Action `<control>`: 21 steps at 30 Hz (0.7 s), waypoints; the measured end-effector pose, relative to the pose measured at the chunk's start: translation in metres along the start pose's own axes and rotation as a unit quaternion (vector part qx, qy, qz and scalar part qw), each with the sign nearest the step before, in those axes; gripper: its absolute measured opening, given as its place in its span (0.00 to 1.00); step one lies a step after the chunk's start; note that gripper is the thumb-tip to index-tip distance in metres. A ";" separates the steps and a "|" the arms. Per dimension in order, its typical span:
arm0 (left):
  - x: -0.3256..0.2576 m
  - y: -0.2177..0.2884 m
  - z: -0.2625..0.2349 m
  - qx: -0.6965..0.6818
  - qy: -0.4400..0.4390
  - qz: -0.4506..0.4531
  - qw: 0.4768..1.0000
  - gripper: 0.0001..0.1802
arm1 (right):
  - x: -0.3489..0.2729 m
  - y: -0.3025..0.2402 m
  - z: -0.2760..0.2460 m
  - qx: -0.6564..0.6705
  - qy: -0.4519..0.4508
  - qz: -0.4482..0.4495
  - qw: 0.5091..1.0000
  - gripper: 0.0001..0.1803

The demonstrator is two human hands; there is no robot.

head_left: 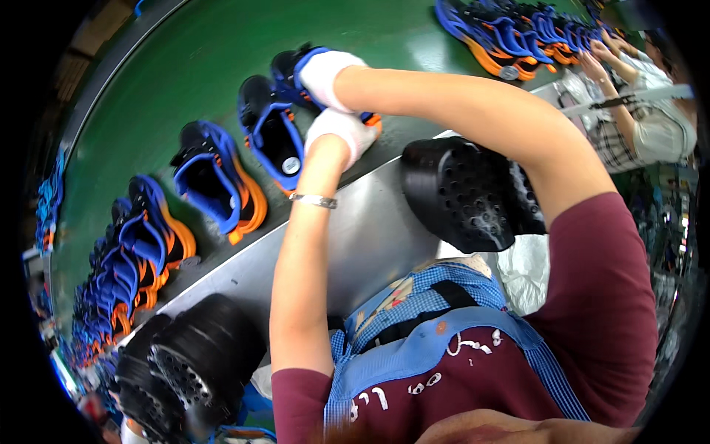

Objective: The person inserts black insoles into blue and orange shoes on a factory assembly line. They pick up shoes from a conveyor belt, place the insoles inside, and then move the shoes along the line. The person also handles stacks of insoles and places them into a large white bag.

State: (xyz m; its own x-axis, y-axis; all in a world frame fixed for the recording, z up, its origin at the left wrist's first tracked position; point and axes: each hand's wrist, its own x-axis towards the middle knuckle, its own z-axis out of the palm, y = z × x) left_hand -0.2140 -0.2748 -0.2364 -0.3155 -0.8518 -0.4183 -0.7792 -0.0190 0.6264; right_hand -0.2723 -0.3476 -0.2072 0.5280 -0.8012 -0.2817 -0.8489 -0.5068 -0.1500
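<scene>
On the green desk [192, 81], a black-and-blue shoe [287, 72] is pointing its toe up-left, away from gloved fingers whose grip is remaining impossible to tell, the right hand [331, 78] covering its far side, the left hand [344, 138] sitting nearer its orange heel [376, 124]

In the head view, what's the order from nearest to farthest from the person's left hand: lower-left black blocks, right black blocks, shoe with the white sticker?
From the left hand:
1. Shoe with the white sticker, just left.
2. Right black blocks, right and a little lower.
3. Lower-left black blocks, well down to the left.
</scene>
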 end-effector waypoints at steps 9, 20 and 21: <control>-0.003 -0.012 0.012 -0.020 0.060 -0.023 0.998 0.21 | -0.034 0.040 -0.058 0.182 -0.176 0.012 0.967 0.19; -0.009 -0.008 0.004 0.083 -0.008 -0.054 0.995 0.21 | -0.161 0.331 -0.069 -0.082 0.078 0.375 0.920 0.29; -0.006 -0.021 0.013 0.048 0.043 -0.005 0.998 0.19 | -0.163 0.356 -0.058 -0.073 0.071 0.393 0.914 0.30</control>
State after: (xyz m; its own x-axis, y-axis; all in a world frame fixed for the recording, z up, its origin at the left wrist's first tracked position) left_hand -0.2027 -0.2625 -0.2551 -0.2629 -0.8932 -0.3647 -0.8315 0.0180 0.5553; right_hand -0.6594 -0.4161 -0.1599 -0.2369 -0.9641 -0.1202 -0.9607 0.2141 0.1769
